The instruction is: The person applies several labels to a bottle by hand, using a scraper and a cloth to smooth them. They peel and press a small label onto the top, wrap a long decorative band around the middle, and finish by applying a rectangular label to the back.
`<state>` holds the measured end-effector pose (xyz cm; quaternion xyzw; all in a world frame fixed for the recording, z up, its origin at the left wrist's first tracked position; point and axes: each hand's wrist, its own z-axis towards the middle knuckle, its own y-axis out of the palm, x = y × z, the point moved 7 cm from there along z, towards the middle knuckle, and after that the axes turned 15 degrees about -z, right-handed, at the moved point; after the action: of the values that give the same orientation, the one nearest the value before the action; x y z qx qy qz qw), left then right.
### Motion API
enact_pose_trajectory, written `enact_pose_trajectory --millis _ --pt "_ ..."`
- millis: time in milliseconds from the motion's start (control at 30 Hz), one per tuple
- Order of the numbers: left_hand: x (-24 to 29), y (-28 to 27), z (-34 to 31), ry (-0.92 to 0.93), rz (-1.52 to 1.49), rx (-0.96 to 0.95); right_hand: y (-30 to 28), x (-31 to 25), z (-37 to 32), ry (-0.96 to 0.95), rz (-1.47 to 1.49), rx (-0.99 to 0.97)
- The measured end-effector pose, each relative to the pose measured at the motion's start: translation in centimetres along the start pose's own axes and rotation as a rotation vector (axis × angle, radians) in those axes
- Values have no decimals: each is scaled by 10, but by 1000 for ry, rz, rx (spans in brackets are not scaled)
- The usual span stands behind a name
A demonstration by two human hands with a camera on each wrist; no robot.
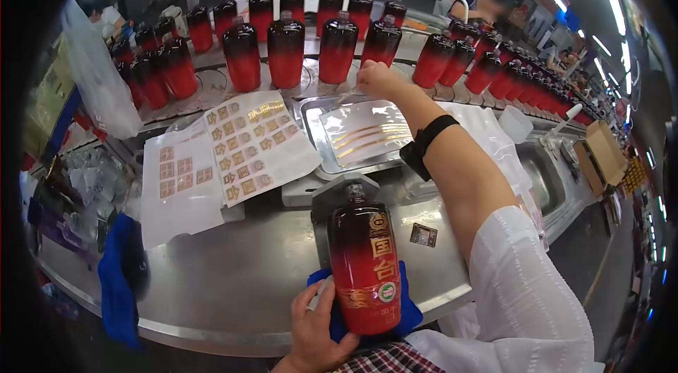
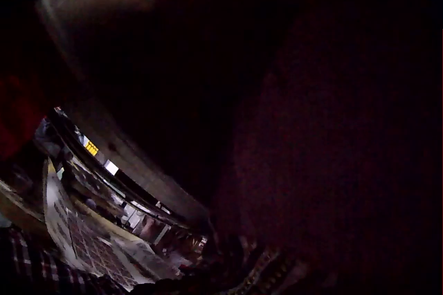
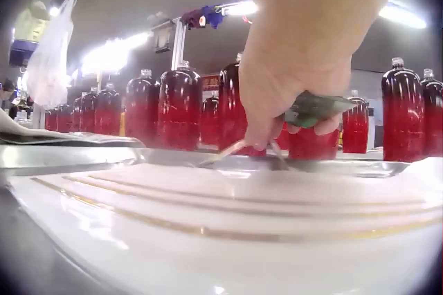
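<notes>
A red-and-black bottle (image 1: 364, 267) with gold characters and a round green-and-white mark leans back on a blue cloth (image 1: 409, 302), its neck at a dark cradle (image 1: 345, 187). My left hand (image 1: 314, 334) is beside the bottle's lower left side, a small whitish piece (image 1: 319, 293) between its fingers. The left wrist view is mostly dark. Over the far edge of a metal tray (image 1: 311, 119), my right hand (image 3: 297, 80) pinches a thin pale gold strip (image 3: 225, 151). A dark green object (image 3: 315, 110) is tucked in the same hand. Several gold strips (image 1: 371, 136) lie on the white sheet in the tray.
Rows of bottles (image 1: 286, 55) stand on the conveyor behind the tray. Left of it lie sheets of gold stickers (image 1: 254, 140). A small dark square (image 1: 424, 235) is on the metal table (image 1: 233, 274). At right are a sink (image 1: 542, 175) and cardboard box (image 1: 600, 154). People sit opposite.
</notes>
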<state>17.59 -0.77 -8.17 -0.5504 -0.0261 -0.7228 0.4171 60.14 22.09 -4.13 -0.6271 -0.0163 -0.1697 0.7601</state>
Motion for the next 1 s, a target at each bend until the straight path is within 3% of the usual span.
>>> enact_pose_trajectory --millis 67,167,267,367,500,600,767,933,1000 --pt "0 1 -3 -4 9 22 -15 11 -9 47 -20 -18" --pt "-1 1 -6 14 16 75 -70 -8 -52 16 196 -29" --pt "5 0 -7 1 58 122 -103 -8 -94 -20 304 63" --pt "22 -7 -1 100 278 105 -150 -23 -159 -219 332 273" --pt "60 -11 8 196 513 -14 -205 -50 -253 -197 420 240" --pt "64 -12 7 312 499 110 -226 -67 -304 -185 413 248" --pt "38 1 -2 259 374 168 -232 -98 -358 -102 523 162" --pt "42 -1 -1 212 291 142 -229 -127 -377 -110 522 212" --pt "59 -8 9 230 13 107 -230 -141 -379 -154 569 241"
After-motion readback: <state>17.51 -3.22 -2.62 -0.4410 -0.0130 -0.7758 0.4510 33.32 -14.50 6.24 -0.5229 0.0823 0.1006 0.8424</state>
